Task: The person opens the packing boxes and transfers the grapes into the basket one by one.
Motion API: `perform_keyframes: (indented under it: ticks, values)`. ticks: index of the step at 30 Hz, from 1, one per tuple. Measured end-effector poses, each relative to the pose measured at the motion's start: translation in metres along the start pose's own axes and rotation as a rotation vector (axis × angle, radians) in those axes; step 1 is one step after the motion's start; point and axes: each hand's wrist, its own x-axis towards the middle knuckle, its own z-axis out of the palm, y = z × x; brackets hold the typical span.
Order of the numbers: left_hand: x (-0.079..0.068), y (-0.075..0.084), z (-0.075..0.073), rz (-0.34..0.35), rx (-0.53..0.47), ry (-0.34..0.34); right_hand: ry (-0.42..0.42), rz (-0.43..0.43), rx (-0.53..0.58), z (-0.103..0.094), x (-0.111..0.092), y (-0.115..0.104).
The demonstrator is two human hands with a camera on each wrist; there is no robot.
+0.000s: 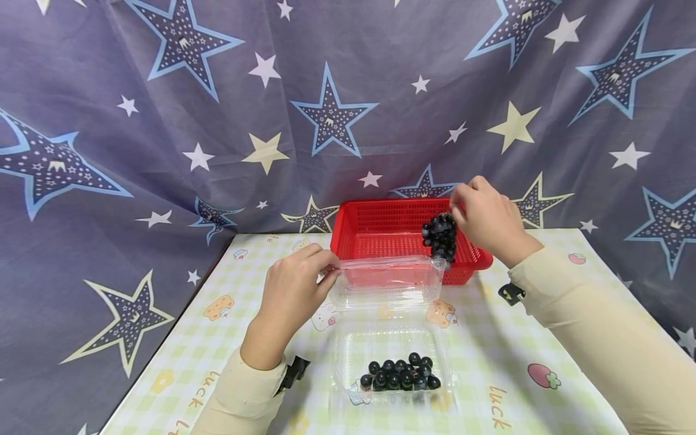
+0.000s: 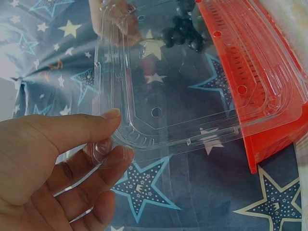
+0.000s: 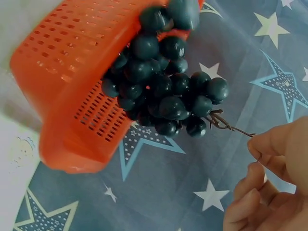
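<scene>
The left hand (image 1: 293,284) is closed to a pinch: the thumb lies on one side of the clear plastic lid (image 2: 180,127) and the fingers bear on the other, at its left corner. The lid is raised at the far side of the clear plastic box (image 1: 388,341), whose base sits on the table (image 1: 201,356). The right hand (image 1: 489,217) has its thumb and index finger together, clamped on the thin brown stem (image 3: 236,130) of a bunch of grapes (image 1: 440,232); its other fingers are loosely bent. The bunch hangs from this stem below the fingertips, at the right part of the red basket (image 1: 462,277). Its lower end appears near the right corner of the lid; whether it touches the basket cannot be told. The basket stands on the table behind the box, and its perforated wall shows through the lid. More dark grapes (image 1: 407,379) lie in the near part of the base, toward its right side. A star-patterned cloth (image 1: 217,139) hangs behind the table.
</scene>
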Motion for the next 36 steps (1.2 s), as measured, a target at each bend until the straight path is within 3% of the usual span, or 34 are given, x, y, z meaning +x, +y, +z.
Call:
perform_keyframes:
  ticks: [36]
  values:
    - [-0.001, -0.003, -0.001, 0.007, -0.022, -0.009, -0.100, -0.006, 0.017, 0.046, -0.016, 0.005]
